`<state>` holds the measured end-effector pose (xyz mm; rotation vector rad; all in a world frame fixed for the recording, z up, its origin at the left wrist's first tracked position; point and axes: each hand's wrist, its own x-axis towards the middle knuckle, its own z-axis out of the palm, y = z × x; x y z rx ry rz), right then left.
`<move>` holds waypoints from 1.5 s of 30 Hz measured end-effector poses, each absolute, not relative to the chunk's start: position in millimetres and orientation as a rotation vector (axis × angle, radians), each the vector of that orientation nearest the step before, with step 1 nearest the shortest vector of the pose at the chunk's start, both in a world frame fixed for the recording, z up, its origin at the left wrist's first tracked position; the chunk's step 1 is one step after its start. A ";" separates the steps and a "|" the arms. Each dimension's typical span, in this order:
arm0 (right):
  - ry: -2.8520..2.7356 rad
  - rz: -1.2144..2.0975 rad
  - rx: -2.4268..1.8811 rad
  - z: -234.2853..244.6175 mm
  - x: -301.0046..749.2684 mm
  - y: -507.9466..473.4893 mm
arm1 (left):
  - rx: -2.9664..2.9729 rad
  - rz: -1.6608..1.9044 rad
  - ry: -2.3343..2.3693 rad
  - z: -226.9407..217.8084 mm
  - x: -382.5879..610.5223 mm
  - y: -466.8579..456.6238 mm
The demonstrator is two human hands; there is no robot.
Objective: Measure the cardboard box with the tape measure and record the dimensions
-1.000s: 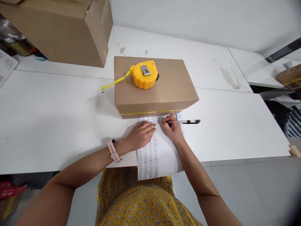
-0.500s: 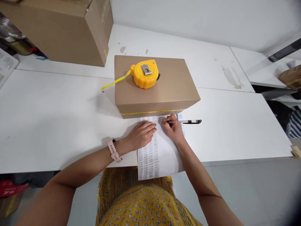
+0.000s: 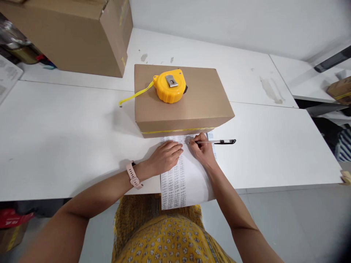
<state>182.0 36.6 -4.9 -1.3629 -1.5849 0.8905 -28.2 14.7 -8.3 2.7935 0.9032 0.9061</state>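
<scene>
Indoors: a plain workroom, part office and part storeroom by its look; can't tell whether it sits within a home or a business. Long white counter (image 3: 274, 146) before me, panel joints showing, grey blemishes on its far side. White wall (image 3: 219, 25) behind. Storage signs: large carton (image 3: 79, 40) far left, middle carton (image 3: 203, 91) in front of me, small carton (image 3: 340, 90) far right. Desk-work signs: tape measure (image 3: 170, 87), pen (image 3: 226, 141), sheet (image 3: 196, 186) with close columns of writing. Pale floor (image 3: 274, 219), faint tile joints.
</scene>
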 end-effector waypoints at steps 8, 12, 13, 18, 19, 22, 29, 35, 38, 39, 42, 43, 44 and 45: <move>-1.604 0.877 -1.384 -3.9 182.0 37.2 | 2.772 0.857 0.913 -10.1 -28.2 14.0; -1.599 0.849 -1.384 -4.8 183.1 37.5 | 2.777 0.874 0.895 -10.0 -28.5 14.7; -1.600 0.842 -1.385 -5.0 183.3 37.5 | 2.776 0.877 0.890 -9.8 -28.6 14.8; -1.596 0.863 -1.390 -4.9 182.7 37.4 | 2.780 0.879 0.893 -9.3 -28.7 15.0; -1.592 0.870 -1.390 -4.8 182.4 37.4 | 2.782 0.871 0.899 -9.3 -28.7 15.0; -1.585 0.871 -1.387 -4.4 181.7 37.4 | 2.789 0.857 0.911 -9.0 -28.9 14.8; -1.565 0.849 -1.394 -7.2 183.8 36.7 | 2.785 0.857 0.906 -7.9 -28.8 14.9; -1.570 0.852 -1.392 -5.8 183.7 37.0 | 2.775 0.869 0.899 -8.9 -28.5 14.8; -1.563 0.858 -1.400 -3.8 183.0 37.0 | 2.769 0.860 0.906 -9.3 -28.6 14.7; -1.562 0.855 -1.403 -3.6 182.9 37.0 | 2.767 0.862 0.905 -9.5 -28.7 14.7; -1.565 0.838 -1.410 -4.3 183.2 37.1 | 2.748 0.861 0.890 -10.1 -29.0 14.6; -1.564 0.838 -1.413 -4.8 183.4 37.1 | 2.741 0.858 0.885 -10.4 -29.2 14.6; -1.563 0.841 -1.414 -5.3 183.6 37.1 | 2.735 0.852 0.886 -10.6 -29.3 14.6; -1.563 0.845 -1.412 -5.8 183.7 37.1 | 2.733 0.844 0.890 -10.8 -29.4 14.6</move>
